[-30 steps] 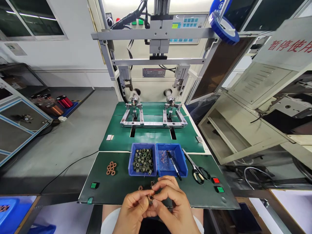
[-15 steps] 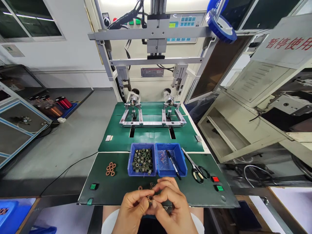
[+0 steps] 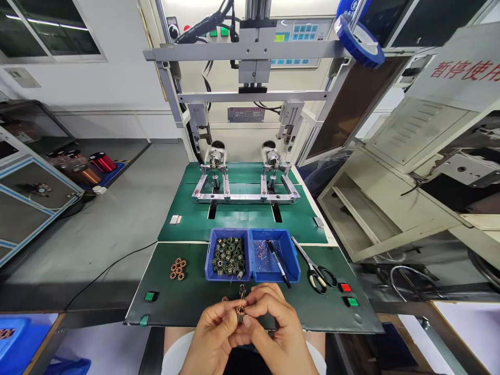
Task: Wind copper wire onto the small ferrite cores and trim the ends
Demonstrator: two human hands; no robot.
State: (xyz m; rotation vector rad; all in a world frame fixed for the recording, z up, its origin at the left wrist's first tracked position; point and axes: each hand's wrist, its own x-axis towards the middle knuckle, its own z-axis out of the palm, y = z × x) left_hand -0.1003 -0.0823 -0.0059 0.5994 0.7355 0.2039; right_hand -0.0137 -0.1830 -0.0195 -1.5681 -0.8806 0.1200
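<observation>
One view, worn on the head

The camera looks from head height, facing forward and down, nearest to the bare left hand and bare right hand at the bottom edge; beyond them it takes in the dark green flat worktop, then the grey metal crossbar frame and, at right, the beige metal cabinet

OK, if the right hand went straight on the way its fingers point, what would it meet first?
The right hand would first meet the copper-wound core, which it seems to be touching, then probably the left hand; exact depth there is unclear.
</observation>
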